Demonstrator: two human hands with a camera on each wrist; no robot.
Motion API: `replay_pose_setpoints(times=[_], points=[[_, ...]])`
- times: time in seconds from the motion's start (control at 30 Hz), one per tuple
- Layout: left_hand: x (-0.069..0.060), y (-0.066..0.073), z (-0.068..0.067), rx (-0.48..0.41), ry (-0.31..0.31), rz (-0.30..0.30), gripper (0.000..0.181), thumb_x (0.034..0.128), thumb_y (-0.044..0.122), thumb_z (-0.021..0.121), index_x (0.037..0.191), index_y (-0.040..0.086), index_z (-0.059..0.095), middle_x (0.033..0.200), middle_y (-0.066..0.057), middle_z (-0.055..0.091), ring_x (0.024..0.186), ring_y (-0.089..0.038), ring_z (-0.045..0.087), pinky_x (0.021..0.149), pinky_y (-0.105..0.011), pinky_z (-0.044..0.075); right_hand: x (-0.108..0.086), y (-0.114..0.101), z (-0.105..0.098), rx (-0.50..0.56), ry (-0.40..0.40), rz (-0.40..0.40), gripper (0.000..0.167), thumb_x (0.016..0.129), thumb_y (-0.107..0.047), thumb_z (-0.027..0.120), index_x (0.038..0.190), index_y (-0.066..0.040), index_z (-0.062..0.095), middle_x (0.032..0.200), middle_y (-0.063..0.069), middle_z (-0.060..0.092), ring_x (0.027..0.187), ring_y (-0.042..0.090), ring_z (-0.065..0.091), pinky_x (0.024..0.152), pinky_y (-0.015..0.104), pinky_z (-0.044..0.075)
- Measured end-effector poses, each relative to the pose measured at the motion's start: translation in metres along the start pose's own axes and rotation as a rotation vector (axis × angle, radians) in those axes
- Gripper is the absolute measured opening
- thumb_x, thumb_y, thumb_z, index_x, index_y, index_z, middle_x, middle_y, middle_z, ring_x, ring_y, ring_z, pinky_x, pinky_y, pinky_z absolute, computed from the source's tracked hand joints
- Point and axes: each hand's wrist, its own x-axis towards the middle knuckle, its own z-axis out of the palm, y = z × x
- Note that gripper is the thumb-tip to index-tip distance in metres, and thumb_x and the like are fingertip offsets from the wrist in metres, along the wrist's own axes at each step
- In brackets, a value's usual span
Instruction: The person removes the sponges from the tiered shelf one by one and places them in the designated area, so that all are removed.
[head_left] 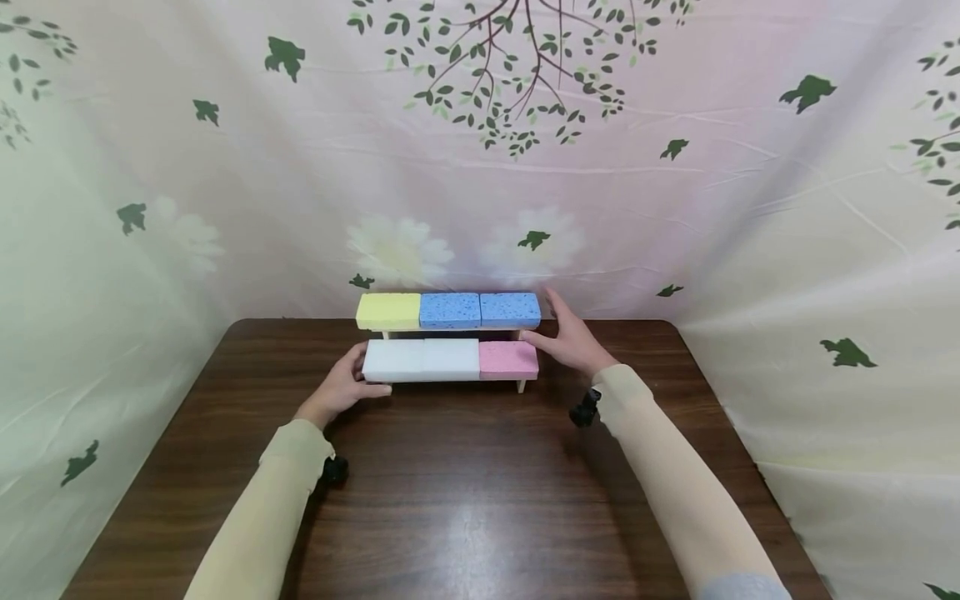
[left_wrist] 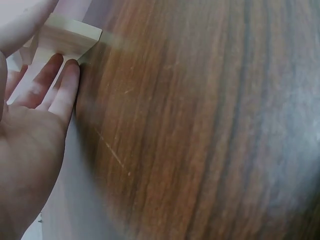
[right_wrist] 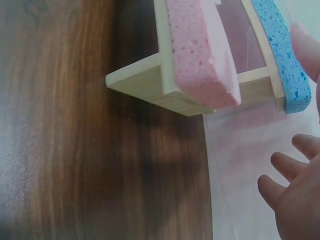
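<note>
A front wooden shelf [right_wrist: 137, 80] on short legs carries two white sponges [head_left: 393, 360] and a pink sponge [head_left: 508, 358] in a row. Behind it, a higher wooden shelf [right_wrist: 255, 82] bears a yellow sponge [head_left: 387, 311] and two blue sponges [head_left: 450, 310]. My left hand [head_left: 345, 382] is at the front shelf's left end, thumb along the front side. In the left wrist view its extended fingertips reach the wooden end piece [left_wrist: 70, 35]. Beside the right ends of both rows is my right hand [head_left: 573, 337], fingers spread, thumb near the gap between the rows.
The shelves stand near the back edge of a dark wooden table [head_left: 465, 483]. A printed cloth [head_left: 465, 192] with leaves and flowers hangs close behind and along both sides. Each wrist wears a small black camera [head_left: 585, 408].
</note>
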Motion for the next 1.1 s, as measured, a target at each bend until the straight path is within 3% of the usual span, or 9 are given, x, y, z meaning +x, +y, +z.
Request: replay_pose_setpoints(times=[0.17, 0.47, 0.77, 1.1], points=[[0.002, -0.002, 0.001, 0.010, 0.012, -0.013, 0.097, 0.0879, 0.008, 0.087, 0.164, 0.004, 0.025, 0.156, -0.025, 0.047, 0.134, -0.039, 0.055, 0.109, -0.049, 0.047, 0.005, -0.002, -0.002, 0.004, -0.023, -0.030, 0.104, 0.096, -0.042, 0.078, 0.170, -0.026, 0.008, 0.175, 0.009, 0.018, 0.156, 0.043, 0.027, 0.119, 0.066, 0.031], [-0.001, -0.003, -0.001, 0.013, -0.018, -0.042, 0.089, 0.0922, 0.010, 0.083, 0.163, 0.004, 0.028, 0.156, -0.024, 0.045, 0.136, -0.040, 0.050, 0.111, -0.052, 0.044, 0.011, -0.001, -0.002, 0.049, -0.050, -0.038, 0.103, 0.096, -0.047, 0.077, 0.170, -0.022, 0.011, 0.174, 0.011, 0.022, 0.155, 0.040, 0.030, 0.121, 0.064, 0.029], [0.000, -0.014, -0.003, 0.009, -0.040, -0.013, 0.086, 0.0921, 0.016, 0.084, 0.160, 0.007, 0.033, 0.153, -0.020, 0.050, 0.135, -0.034, 0.053, 0.110, -0.043, 0.046, 0.014, -0.005, -0.001, 0.101, -0.077, -0.029, 0.099, 0.099, -0.037, 0.076, 0.170, -0.018, 0.009, 0.174, 0.014, 0.022, 0.157, 0.038, 0.026, 0.123, 0.060, 0.029], [0.000, -0.014, -0.004, 0.010, -0.046, -0.011, 0.085, 0.0932, 0.017, 0.083, 0.161, 0.006, 0.032, 0.153, -0.020, 0.050, 0.136, -0.034, 0.052, 0.111, -0.042, 0.045, 0.021, -0.004, 0.003, 0.092, -0.090, -0.018, 0.090, 0.104, -0.035, 0.068, 0.170, -0.016, 0.010, 0.172, 0.014, 0.025, 0.153, 0.037, 0.032, 0.122, 0.055, 0.033]])
